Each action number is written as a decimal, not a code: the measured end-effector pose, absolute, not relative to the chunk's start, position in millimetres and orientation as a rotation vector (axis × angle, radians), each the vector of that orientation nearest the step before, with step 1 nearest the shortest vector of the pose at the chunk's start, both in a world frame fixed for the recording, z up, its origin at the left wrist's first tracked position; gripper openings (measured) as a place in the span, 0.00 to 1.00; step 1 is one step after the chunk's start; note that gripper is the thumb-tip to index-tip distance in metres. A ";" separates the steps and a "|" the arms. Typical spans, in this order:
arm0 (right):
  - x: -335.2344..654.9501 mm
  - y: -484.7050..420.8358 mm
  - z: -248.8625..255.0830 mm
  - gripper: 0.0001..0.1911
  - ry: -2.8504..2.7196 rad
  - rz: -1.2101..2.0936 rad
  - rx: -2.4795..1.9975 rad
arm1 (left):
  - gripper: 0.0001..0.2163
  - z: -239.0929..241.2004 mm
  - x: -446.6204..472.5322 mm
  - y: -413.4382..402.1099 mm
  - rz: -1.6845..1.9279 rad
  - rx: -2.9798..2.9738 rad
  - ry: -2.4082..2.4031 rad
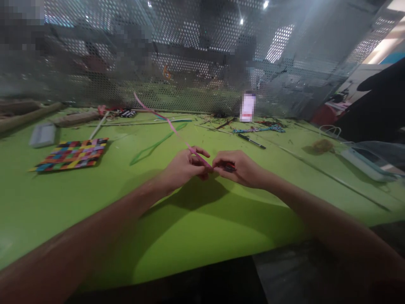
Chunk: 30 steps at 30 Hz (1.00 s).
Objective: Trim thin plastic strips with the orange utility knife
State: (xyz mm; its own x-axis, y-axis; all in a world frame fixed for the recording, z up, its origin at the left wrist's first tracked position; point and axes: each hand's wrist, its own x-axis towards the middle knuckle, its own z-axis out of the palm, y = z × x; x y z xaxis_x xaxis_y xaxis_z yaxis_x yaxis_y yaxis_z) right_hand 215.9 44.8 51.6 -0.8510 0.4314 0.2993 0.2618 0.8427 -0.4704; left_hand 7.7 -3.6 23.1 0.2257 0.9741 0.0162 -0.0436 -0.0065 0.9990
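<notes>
A long, thin pink strip runs from the back of the table down to my left hand, which is closed on it near its lower end. My right hand is closed around a small red-and-black tool; its kind is mostly hidden by the fingers. The fingertips of both hands come close together at the strip's end, and the exact contact there is too small to make out. Beyond my left hand lies a folded green strip. A black pen lies beyond my right hand.
A multicoloured woven mat and a pale block lie at left on the green table. A thin stick and a clear plastic container are at right. Scraps line the perforated metal panel behind.
</notes>
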 end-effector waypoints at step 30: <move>207.3 44.8 35.6 0.08 -2.435 0.295 -0.619 | 0.15 21.2 14.3 -13.1 1.015 1.312 0.922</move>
